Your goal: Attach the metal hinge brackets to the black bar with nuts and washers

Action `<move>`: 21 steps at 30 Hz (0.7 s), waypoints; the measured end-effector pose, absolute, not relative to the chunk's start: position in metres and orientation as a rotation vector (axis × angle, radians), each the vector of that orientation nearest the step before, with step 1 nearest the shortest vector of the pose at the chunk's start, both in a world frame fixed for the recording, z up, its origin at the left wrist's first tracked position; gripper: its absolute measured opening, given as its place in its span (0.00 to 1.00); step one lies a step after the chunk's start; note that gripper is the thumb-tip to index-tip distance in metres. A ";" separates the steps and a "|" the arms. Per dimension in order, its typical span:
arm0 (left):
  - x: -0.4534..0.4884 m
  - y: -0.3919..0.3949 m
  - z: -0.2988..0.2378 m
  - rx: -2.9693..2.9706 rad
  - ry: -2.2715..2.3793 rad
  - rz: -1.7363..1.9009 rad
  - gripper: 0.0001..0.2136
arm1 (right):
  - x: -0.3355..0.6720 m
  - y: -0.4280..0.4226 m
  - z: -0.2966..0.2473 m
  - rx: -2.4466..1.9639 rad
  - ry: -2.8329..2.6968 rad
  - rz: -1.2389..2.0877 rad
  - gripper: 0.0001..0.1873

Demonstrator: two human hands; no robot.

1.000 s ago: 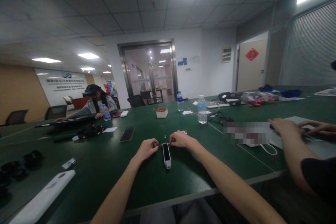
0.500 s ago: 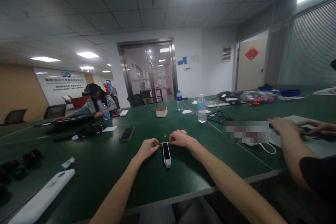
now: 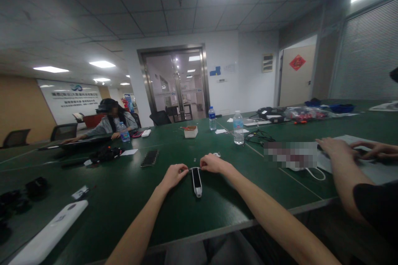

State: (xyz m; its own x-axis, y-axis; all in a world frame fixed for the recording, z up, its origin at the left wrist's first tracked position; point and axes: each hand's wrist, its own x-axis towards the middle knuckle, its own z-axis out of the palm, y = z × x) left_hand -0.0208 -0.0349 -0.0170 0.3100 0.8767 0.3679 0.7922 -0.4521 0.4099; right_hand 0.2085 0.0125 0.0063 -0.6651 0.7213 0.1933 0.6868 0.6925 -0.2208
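A slim white handheld device with a long black face (image 3: 196, 179) lies on the green table (image 3: 224, 211), its narrow tip pointing towards me. My left hand (image 3: 175, 174) is at the left of its far end, thumb and fingers pinched together. Opposite it, at the right of that end, my right hand (image 3: 213, 163) is pinched in the same way. A thin dark piece seems to show between the fingertips and the device; what each hand grips is too small to make out. Just beyond the hands lies a tiny bit (image 3: 195, 160).
A dark phone-like slab (image 3: 149, 158) lies to the left, a long white case (image 3: 51, 232) nearer. Ahead stand a small open box (image 3: 190, 131) and two water bottles, the nearer one (image 3: 238, 128) on the right. A co-worker's hands (image 3: 338, 149) rest at the right; another person (image 3: 108, 120) sits far left.
The view has shifted very slightly. Both hands keep their pinch at the device's far end, and nothing on the table has visibly moved.
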 end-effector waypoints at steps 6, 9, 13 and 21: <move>-0.023 -0.032 -0.020 2.445 1.542 0.814 0.12 | 0.208 0.011 0.008 -1.118 -2.633 0.179 0.06; -0.023 -0.032 -0.020 2.465 1.533 0.803 0.12 | 0.208 0.012 0.006 -1.115 -2.629 0.171 0.07; -0.020 -0.033 -0.019 2.479 1.527 0.793 0.12 | 0.208 0.012 0.005 -1.113 -2.628 0.165 0.07; -0.017 -0.033 -0.020 2.492 1.561 0.773 0.11 | 0.207 0.011 0.005 -1.112 -2.632 0.172 0.07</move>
State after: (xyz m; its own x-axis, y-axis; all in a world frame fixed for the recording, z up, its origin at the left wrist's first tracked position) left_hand -0.0165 -0.0332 -0.0204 0.3450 0.8652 0.3639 0.8138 -0.4689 0.3433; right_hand 0.2066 0.0114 0.0054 -0.6654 0.7171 0.2076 0.6841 0.6970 -0.2151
